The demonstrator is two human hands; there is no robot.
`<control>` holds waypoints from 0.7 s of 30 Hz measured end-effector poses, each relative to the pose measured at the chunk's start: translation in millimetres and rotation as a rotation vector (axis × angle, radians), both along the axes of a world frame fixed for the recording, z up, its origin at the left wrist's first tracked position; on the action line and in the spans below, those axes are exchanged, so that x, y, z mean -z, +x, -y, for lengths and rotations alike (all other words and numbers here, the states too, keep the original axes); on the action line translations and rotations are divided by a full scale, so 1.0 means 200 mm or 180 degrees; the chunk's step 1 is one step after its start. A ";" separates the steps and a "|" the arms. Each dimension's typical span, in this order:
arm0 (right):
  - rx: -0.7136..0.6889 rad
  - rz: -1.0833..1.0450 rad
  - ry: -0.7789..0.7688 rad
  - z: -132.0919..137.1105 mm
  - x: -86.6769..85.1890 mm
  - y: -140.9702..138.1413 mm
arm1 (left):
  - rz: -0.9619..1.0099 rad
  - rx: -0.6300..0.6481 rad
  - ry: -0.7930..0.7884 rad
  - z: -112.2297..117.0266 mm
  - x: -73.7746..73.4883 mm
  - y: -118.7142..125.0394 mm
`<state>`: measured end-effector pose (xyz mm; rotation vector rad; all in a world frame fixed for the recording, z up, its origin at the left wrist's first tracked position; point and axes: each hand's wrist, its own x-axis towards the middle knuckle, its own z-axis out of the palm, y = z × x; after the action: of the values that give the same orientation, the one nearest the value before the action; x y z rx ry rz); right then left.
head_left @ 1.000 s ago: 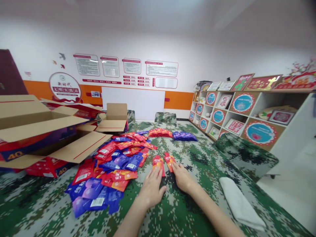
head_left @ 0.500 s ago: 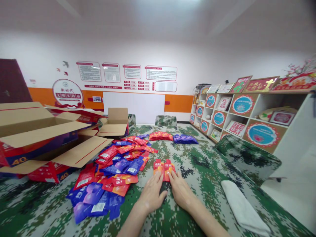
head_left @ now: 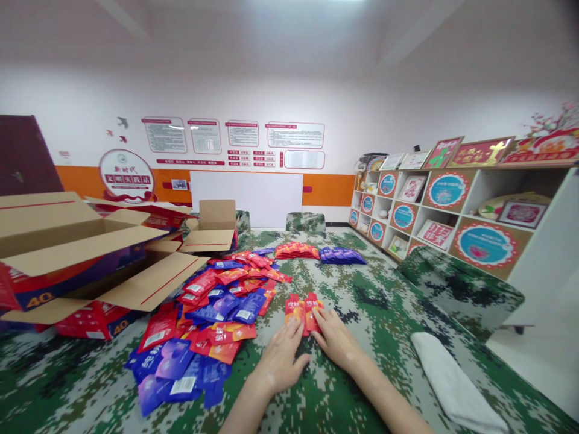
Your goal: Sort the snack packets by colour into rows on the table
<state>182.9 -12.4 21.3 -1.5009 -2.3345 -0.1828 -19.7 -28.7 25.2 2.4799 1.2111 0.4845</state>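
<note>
Two red packets lie side by side on the camouflage tablecloth (head_left: 371,301). My left hand (head_left: 281,355) rests flat with its fingertips on the left red packet (head_left: 294,307). My right hand (head_left: 335,337) lies flat beside it, fingers stretched onto the right red packet (head_left: 313,306). Both hands have their fingers out and hold nothing. A loose heap of red and purple packets (head_left: 212,313) spreads just left of my left hand.
Open cardboard boxes (head_left: 67,241) stand at the left, a smaller one (head_left: 212,226) farther back. A red packet stack (head_left: 296,250) and a purple packet stack (head_left: 341,256) sit at the far end. A white cloth (head_left: 456,383) lies at the right. Shelves (head_left: 452,211) line the right wall.
The two red packets lay splayed apart; my hands have pushed them together so they sit side by side and upright. The camera has tilted slightly.
</note>
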 end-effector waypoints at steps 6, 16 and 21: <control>-0.0021 0.0174 0.0254 -0.01 0.02 -0.03 | -0.0035 -0.0034 -0.0010 0.00 0.00 0.00; -0.0152 0.0261 0.0233 0.01 -0.01 -0.05 | -0.0066 -0.0010 -0.0005 0.01 -0.01 0.00; -0.0142 0.0346 0.0299 0.02 -0.03 -0.06 | -0.0081 -0.0013 0.0010 0.01 -0.01 0.01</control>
<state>170.8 -16.7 26.7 -1.4256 -2.4052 -0.3658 -18.2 -30.1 27.9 2.4939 1.2260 0.4577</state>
